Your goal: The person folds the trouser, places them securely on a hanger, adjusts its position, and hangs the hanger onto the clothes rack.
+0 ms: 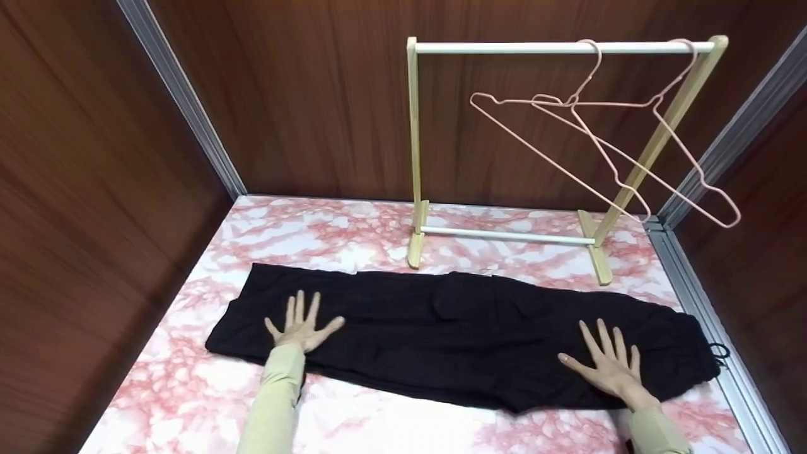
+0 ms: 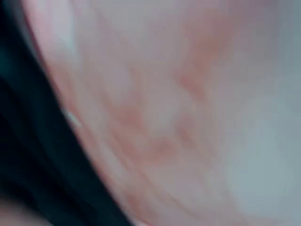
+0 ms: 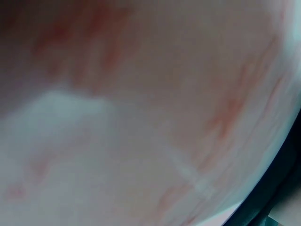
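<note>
A pair of black trousers (image 1: 403,334) lies sideways across the table, legs together, with the waistband and a drawstring (image 1: 719,352) at the right end. My left hand (image 1: 302,328) rests on the leg part near the hems, fingers spread. Toward the waist, my right hand (image 1: 610,366) lies on the cloth with its fingers spread too. Neither hand grips anything. Both wrist views are blurred; dark cloth (image 2: 42,141) fills the left side of the left one, and a dark strip of cloth (image 3: 277,183) crosses the lower right of the right one.
Behind the trousers stands a wooden rack (image 1: 414,139) with a white rail (image 1: 498,48). Two pink hangers (image 1: 536,153) hang at its right side. The table (image 1: 353,422) has a red-and-white marbled top, with brown wood-look panels (image 1: 302,113) and metal posts (image 1: 189,101) around it.
</note>
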Tool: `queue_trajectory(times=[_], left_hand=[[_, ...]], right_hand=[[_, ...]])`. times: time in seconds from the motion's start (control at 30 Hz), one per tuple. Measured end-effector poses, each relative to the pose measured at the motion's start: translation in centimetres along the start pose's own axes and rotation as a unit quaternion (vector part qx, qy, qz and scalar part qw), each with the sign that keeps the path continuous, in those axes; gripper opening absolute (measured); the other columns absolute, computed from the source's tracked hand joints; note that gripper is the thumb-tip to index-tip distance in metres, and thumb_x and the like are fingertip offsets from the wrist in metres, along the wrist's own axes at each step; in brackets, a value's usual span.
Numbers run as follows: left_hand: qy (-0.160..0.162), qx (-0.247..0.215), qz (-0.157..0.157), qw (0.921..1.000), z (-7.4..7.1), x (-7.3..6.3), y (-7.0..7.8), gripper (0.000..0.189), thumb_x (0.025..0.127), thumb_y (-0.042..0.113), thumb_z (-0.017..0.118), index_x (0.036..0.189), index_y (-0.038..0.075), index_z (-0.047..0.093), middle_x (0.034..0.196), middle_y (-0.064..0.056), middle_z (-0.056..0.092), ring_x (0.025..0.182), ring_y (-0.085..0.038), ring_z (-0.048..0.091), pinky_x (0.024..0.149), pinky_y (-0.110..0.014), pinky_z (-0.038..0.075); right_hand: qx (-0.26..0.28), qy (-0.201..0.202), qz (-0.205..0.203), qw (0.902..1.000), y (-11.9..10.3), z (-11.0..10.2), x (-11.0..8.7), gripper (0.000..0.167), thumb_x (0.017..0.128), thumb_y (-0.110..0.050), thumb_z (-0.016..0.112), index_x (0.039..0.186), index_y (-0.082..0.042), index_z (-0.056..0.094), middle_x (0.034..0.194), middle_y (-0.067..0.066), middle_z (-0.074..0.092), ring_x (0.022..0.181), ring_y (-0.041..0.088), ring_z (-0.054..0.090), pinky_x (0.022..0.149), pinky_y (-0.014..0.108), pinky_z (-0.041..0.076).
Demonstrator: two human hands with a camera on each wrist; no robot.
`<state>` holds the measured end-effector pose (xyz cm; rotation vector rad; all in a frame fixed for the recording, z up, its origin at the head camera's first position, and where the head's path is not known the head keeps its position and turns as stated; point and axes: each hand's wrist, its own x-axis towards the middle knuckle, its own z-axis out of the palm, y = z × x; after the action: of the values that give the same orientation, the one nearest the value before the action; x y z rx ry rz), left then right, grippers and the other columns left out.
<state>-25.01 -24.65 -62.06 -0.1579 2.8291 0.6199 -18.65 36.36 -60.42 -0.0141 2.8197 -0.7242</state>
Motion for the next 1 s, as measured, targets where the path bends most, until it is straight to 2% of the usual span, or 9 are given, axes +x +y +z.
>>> queue_trajectory(times=[0.1, 0.2, 0.33, 0.4, 0.53, 0.63, 0.77, 0.83, 1.0], left_hand=[[0.028, -0.008, -0.013, 0.9995, -1.0, -0.3, -2.2, 0.096, 0.094, 0.077, 0.032, 0.163, 0.017, 0.004, 0.170, -0.016, -0.011, 0.157, -0.039, -0.011, 0.122, -0.066, -0.011], [0.044, -0.024, -0.047, 0.9976, -2.3, -1.0, -4.5, 0.083, 0.102, 0.064, 0.025, 0.162, 0.010, 0.006, 0.169, -0.022, -0.008, 0.156, -0.045, -0.009, 0.125, -0.063, -0.005], [0.049, -0.050, -0.117, 0.9907, -4.0, -2.3, -7.0, 0.069, 0.106, 0.052, 0.021, 0.161, 0.014, 0.008, 0.166, -0.026, -0.010, 0.152, -0.051, -0.015, 0.119, -0.072, -0.010], [0.063, -0.070, -0.151, 0.9841, -4.7, -2.9, -7.8, 0.059, 0.106, 0.044, 0.026, 0.159, 0.017, 0.016, 0.165, -0.030, -0.005, 0.151, -0.054, -0.011, 0.116, -0.076, -0.005], [0.118, -0.092, -0.186, 0.9710, -5.6, -3.5, -8.3, 0.043, 0.104, 0.025, 0.037, 0.145, 0.012, 0.030, 0.151, -0.039, 0.018, 0.141, -0.062, 0.015, 0.111, -0.077, 0.020], [0.138, -0.097, -0.200, 0.9651, -6.3, -3.7, -8.5, 0.047, 0.101, 0.019, 0.044, 0.142, 0.003, 0.027, 0.142, -0.044, 0.027, 0.134, -0.065, 0.026, 0.108, -0.074, 0.028], [0.112, -0.095, -0.233, 0.9613, -7.2, -4.0, -8.8, 0.061, 0.100, 0.021, 0.048, 0.144, -0.012, 0.023, 0.142, -0.050, 0.029, 0.136, -0.067, 0.024, 0.114, -0.070, 0.024], [0.099, -0.085, -0.243, 0.9611, -7.5, -4.1, -9.0, 0.059, 0.099, 0.024, 0.050, 0.140, -0.014, 0.031, 0.142, -0.049, 0.034, 0.137, -0.066, 0.025, 0.116, -0.069, 0.022], [0.123, -0.112, -0.246, 0.9547, -8.0, -4.3, -9.2, 0.050, 0.093, 0.027, 0.059, 0.130, -0.006, 0.052, 0.139, -0.041, 0.046, 0.133, -0.061, 0.035, 0.115, -0.065, 0.022]], right_hand=[[0.000, 0.003, -0.003, 1.0000, 0.1, 0.0, 0.1, 0.099, 0.091, -0.071, 0.052, 0.163, -0.028, -0.001, 0.168, 0.021, -0.014, 0.150, 0.053, -0.019, 0.110, 0.077, -0.020], [-0.002, 0.002, -0.002, 1.0000, 0.2, 0.1, 0.1, 0.100, 0.091, -0.072, 0.051, 0.162, -0.029, -0.003, 0.168, 0.021, -0.014, 0.150, 0.053, -0.019, 0.109, 0.077, -0.020], [0.003, 0.000, 0.002, 1.0000, 0.1, 0.0, 0.1, 0.100, 0.091, -0.069, 0.053, 0.163, -0.026, 0.000, 0.168, 0.021, -0.013, 0.151, 0.053, -0.018, 0.110, 0.077, -0.020], [0.005, -0.003, 0.003, 1.0000, 0.0, 0.0, 0.1, 0.100, 0.091, -0.068, 0.054, 0.163, -0.024, 0.001, 0.168, 0.022, -0.012, 0.151, 0.053, -0.018, 0.109, 0.077, -0.021], [0.001, -0.002, 0.007, 1.0000, 0.0, -0.1, 0.0, 0.100, 0.091, -0.069, 0.054, 0.163, -0.025, 0.001, 0.168, 0.021, -0.013, 0.151, 0.053, -0.019, 0.110, 0.077, -0.020], [0.003, 0.003, 0.001, 1.0000, 0.0, 0.0, 0.0, 0.098, 0.091, -0.069, 0.053, 0.163, -0.028, 0.000, 0.168, 0.019, -0.015, 0.151, 0.052, -0.021, 0.110, 0.077, -0.020], [0.013, 0.010, -0.009, 0.9998, 0.0, 0.1, -0.1, 0.096, 0.092, -0.066, 0.055, 0.163, -0.030, 0.001, 0.169, 0.018, -0.015, 0.151, 0.050, -0.022, 0.110, 0.076, -0.021], [0.013, 0.008, -0.007, 0.9999, -0.2, 0.0, -0.2, 0.097, 0.092, -0.066, 0.055, 0.163, -0.028, 0.002, 0.169, 0.019, -0.014, 0.151, 0.051, -0.021, 0.110, 0.076, -0.021], [-0.005, -0.006, 0.007, 0.9999, -0.5, -0.2, -0.2, 0.099, 0.092, -0.066, 0.055, 0.163, -0.020, 0.002, 0.168, 0.023, -0.011, 0.150, 0.054, -0.017, 0.110, 0.077, -0.020]])
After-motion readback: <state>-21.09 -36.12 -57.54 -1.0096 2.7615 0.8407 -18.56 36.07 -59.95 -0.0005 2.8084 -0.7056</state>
